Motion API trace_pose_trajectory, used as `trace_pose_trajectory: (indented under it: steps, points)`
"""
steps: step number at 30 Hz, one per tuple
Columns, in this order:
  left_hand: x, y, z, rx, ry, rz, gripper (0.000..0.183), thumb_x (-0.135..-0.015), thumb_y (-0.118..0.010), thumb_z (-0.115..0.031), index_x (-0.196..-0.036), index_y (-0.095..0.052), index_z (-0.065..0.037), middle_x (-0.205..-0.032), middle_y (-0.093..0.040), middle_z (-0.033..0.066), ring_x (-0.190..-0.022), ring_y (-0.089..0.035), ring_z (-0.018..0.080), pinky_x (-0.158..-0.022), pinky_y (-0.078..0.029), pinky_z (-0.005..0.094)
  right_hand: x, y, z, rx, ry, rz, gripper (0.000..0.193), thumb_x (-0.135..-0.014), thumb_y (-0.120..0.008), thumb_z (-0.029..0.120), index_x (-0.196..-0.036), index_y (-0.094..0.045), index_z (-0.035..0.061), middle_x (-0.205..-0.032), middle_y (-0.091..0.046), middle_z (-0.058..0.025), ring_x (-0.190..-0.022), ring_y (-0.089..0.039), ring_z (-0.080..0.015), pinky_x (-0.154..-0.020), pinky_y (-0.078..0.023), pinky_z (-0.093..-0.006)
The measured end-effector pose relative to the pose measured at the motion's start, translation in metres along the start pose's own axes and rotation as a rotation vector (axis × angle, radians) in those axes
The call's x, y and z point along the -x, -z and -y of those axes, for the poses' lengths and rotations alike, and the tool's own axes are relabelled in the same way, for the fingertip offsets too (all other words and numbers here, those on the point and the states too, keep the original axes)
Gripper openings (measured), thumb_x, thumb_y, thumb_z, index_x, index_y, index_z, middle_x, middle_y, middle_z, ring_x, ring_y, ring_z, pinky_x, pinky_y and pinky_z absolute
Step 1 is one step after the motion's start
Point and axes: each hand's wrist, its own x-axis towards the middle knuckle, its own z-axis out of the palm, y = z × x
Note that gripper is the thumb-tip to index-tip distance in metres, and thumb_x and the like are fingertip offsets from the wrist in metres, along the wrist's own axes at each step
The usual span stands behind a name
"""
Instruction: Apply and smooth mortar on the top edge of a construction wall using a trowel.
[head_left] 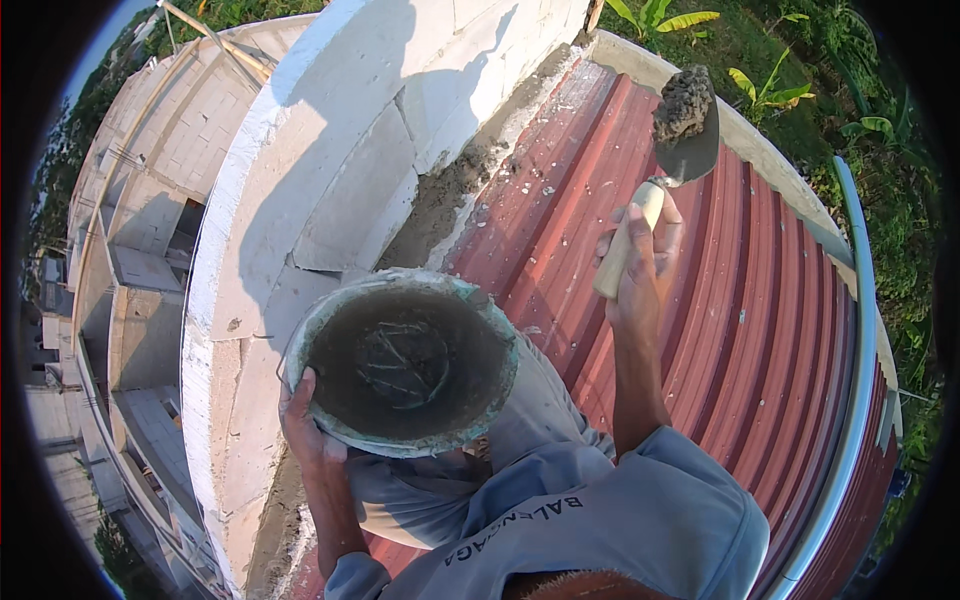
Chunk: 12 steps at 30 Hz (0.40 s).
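My left hand [313, 428] grips the near-left rim of a round, mortar-crusted bucket [470, 430], tilted so that its inside shows. Grey residue coats the bucket's wall, and its bottom lies bare but for smears. Raised over the red roof, my right hand [642, 262] is wrapped round the pale handle of a trowel [690, 155]. On the trowel's blade sits a lump of wet grey mortar [683, 105]. To the left of the bucket stands a wall of pale blocks [355, 205], with my shadow across it.
Ribbed red metal roofing [560, 200] slopes under me, speckled with mortar bits. A rough mortar strip [430, 215] runs where wall meets roof. A metal gutter [860, 290] edges the right side, with plants [770, 95] beyond. Unfinished block buildings [150, 230] stand lower on the left.
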Motion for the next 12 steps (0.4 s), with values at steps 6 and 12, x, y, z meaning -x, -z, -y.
trace_pose_trajectory:
  steps: [6, 12]
  points:
    - [0.076, 0.05, -0.029, 0.203, -0.112, -0.283, 0.042, -0.09, -0.057, -0.016, -0.128, -0.051, 0.001, -0.125, -0.059, 0.0174, -0.113, -0.058, 0.0298, -0.1, -0.045, 0.0438, -0.044, -0.096, -0.185, 0.214, -0.017, -0.34, 0.052, -0.091, -0.057, 0.015, -0.131, -0.027, 0.0012, -0.089, -0.054, -0.0137, -0.071, -0.058, -0.0192, -0.054, -0.049, -0.0323]
    - [0.12, 0.05, -0.055, 0.383, -0.175, -0.02, 0.055, -0.092, -0.058, -0.024, -0.138, -0.042, 0.002, -0.141, -0.045, 0.0182, -0.133, -0.04, 0.0334, -0.113, -0.024, 0.055, -0.039, -0.124, -0.307, 0.148, -0.466, -0.072, 0.06, -0.087, -0.06, 0.016, -0.135, -0.025, 0.0047, -0.092, -0.055, -0.0174, -0.07, -0.06, -0.0226, -0.054, -0.051, -0.0329]
